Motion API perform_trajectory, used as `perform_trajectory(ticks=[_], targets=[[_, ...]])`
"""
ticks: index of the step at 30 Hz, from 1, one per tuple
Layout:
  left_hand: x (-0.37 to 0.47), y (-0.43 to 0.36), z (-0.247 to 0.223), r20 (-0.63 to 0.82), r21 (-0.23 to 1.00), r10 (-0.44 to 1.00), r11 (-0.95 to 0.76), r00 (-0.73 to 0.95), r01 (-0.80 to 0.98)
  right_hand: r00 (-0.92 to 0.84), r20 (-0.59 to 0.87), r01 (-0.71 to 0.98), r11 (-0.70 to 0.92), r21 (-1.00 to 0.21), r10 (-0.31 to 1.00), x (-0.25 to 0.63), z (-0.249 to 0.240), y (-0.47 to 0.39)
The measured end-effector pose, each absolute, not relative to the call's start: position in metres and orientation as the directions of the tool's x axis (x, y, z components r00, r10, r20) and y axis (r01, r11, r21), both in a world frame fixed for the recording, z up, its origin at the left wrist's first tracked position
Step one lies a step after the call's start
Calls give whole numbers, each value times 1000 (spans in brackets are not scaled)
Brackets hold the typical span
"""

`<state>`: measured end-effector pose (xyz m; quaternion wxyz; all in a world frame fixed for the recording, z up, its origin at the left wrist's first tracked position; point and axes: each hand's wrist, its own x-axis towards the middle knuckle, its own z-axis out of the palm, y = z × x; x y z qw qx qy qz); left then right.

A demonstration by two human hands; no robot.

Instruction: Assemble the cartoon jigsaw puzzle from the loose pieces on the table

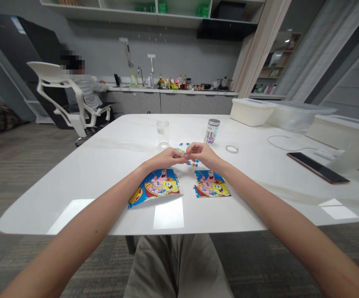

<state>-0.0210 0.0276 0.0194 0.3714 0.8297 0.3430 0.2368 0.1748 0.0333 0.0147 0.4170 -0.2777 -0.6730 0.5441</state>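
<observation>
My left hand [168,157] and my right hand [204,155] meet over the table, their fingertips pinched close together. Whatever sits between the fingers is too small and hidden to make out. Loose jigsaw puzzle pieces [193,163] lie under and just behind my hands, partly covered by them. Below my right hand is a partly assembled jigsaw puzzle [212,184] with a cartoon picture and a jagged left edge. A picture sheet [158,186] showing the same cartoon rests below my left hand, its front edge curling up off the table.
Behind my hands stand a clear jar [163,134] and a printed canister [212,131] with a silver lid. A round lid [232,149] lies to the right. Farther right are a phone [318,167], a cable and storage boxes [252,112]. A person [84,91] sits at the back left.
</observation>
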Motion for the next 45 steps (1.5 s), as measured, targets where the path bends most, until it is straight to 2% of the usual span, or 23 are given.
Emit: perform_trajectory(ticks=[8,19,24,27,35,45], targets=[[-23,25,23,68,819,813,-377,578,433,-434,232,-35,241,-970,871,175,15,35],[-22,28,19,132,825,779,-429,612,368,-481,176,4,202,-979,859,176,9,37],[-23,24,22,56,935,743,-274,667,226,-478,208,-49,211,-976,853,177,11,37],[-23,24,23,30,958,750,-211,661,195,-476,249,-82,240,-967,844,177,12,37],[-21,23,23,38,917,765,-282,643,282,-521,266,-108,246,-963,811,178,7,39],[-22,22,24,75,901,764,-327,641,284,-527,243,-149,193,-970,814,177,11,34]])
